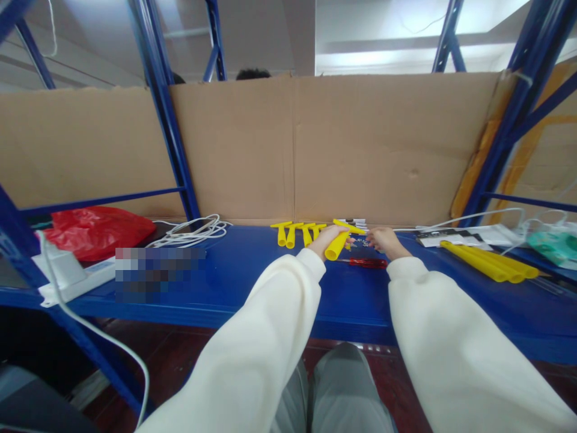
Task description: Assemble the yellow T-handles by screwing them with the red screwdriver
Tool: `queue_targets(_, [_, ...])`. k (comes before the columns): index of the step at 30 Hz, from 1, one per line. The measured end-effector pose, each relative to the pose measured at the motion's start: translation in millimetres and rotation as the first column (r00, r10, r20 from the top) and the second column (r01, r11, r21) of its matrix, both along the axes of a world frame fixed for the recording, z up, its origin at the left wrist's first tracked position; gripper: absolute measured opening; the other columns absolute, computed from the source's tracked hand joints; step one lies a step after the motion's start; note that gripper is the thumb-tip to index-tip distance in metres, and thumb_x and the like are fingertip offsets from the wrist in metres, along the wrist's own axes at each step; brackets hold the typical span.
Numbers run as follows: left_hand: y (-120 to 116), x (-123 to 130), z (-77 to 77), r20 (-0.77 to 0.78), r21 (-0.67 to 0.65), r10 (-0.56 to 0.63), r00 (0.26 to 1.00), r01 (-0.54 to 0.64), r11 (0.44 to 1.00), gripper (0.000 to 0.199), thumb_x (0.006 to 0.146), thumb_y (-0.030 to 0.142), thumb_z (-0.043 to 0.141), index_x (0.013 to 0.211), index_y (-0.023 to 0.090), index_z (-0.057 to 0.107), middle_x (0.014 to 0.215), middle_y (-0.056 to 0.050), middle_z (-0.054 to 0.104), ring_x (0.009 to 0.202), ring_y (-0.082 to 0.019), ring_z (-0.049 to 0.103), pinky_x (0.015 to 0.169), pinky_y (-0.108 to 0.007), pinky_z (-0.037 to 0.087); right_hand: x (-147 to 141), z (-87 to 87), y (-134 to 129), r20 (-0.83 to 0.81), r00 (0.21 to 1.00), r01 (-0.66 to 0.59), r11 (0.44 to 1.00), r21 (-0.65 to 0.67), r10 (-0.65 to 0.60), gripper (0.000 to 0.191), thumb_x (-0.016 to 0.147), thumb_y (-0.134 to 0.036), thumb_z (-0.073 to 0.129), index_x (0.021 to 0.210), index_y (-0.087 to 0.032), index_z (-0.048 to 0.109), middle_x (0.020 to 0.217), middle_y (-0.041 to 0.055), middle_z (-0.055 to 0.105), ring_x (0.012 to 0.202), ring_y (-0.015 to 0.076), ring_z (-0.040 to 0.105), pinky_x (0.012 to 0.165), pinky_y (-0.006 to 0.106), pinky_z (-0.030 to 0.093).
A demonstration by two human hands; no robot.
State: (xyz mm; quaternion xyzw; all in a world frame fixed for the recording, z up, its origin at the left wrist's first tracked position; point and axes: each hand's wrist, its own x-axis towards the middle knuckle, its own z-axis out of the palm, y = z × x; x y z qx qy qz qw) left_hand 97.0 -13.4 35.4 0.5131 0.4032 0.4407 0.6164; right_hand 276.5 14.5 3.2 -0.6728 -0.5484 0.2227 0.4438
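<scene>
My left hand (328, 239) is closed around a yellow T-shaped plastic piece (337, 245), a hollow tube with a flat crossbar at its far end. The tube's open end faces me. To the left of that hand, several similar yellow T-shaped pieces (290, 236) lie in a row. My right hand (383, 240) is just to the right, its fingers curled together; whatever may be in them is too small to make out. Between the hands lie small shiny metal parts (360, 242), perhaps screws. A screwdriver with a red handle (368, 263) rests nearer to me on the blue shelf (351, 294).
Several yellow tubes (491, 263) lie at the right. A white power strip (85, 279), a red plastic bag (101, 231) and a coiled white cable (198, 231) are at the left. A cardboard panel (360, 144) closes off the back between blue metal posts (169, 114).
</scene>
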Motion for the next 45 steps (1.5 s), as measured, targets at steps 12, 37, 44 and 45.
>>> queue_targets(12, [-4.5, -93.0, -0.6, -0.462, 0.816, 0.568, 0.681, 0.076, 0.573, 0.061, 0.081, 0.005, 0.063, 0.138, 0.026, 0.061, 0.139, -0.004, 0.064, 0.130, -0.025, 0.058, 0.110, -0.039, 0.046, -21.0, -0.3, -7.4, 0.428, 0.801, -0.393, 0.907, -0.150, 0.418, 0.028, 0.070, -0.011, 0.054, 0.075, -0.019, 0.080, 0.084, 0.0043, 0.079, 0.088, 0.0210, 0.072, 0.088, 0.030, 0.055])
queue_targets(37, [-20.9, -95.3, -31.4, -0.664, 0.637, 0.719, 0.207, 0.660, 0.399, 0.061, 0.092, 0.003, 0.046, 0.145, 0.034, 0.052, 0.144, -0.009, 0.059, 0.119, -0.024, 0.063, 0.102, -0.044, 0.049, -25.0, 7.3, -17.7, 0.264, 0.866, -0.435, 0.900, -0.020, 0.425, 0.031, 0.082, -0.040, 0.062, 0.094, -0.018, 0.080, 0.111, 0.0087, 0.076, 0.111, 0.0264, 0.067, 0.103, 0.037, 0.047])
queue_targets(44, [-20.0, -94.4, -33.1, -0.665, 0.640, 0.717, 0.210, 0.656, 0.401, 0.058, 0.093, 0.004, 0.044, 0.144, 0.031, 0.055, 0.141, -0.010, 0.061, 0.120, -0.024, 0.062, 0.102, -0.043, 0.049, -35.0, 12.0, -34.6, 0.036, 0.765, -0.642, 0.766, -0.030, 0.643, 0.050, 0.055, -0.064, 0.080, 0.078, -0.020, 0.080, 0.114, 0.0099, 0.075, 0.114, 0.0300, 0.064, 0.106, 0.041, 0.043])
queue_targets(45, [-19.7, -94.4, -33.5, -0.666, 0.639, 0.715, 0.212, 0.656, 0.401, 0.058, 0.093, 0.004, 0.044, 0.143, 0.030, 0.055, 0.141, -0.010, 0.061, 0.120, -0.023, 0.062, 0.102, -0.042, 0.049, -35.8, 11.5, -34.1, 0.020, 0.762, -0.647, 0.762, -0.031, 0.647, 0.049, 0.052, -0.062, 0.082, 0.077, -0.020, 0.080, 0.117, 0.0102, 0.074, 0.113, 0.0297, 0.064, 0.106, 0.040, 0.043])
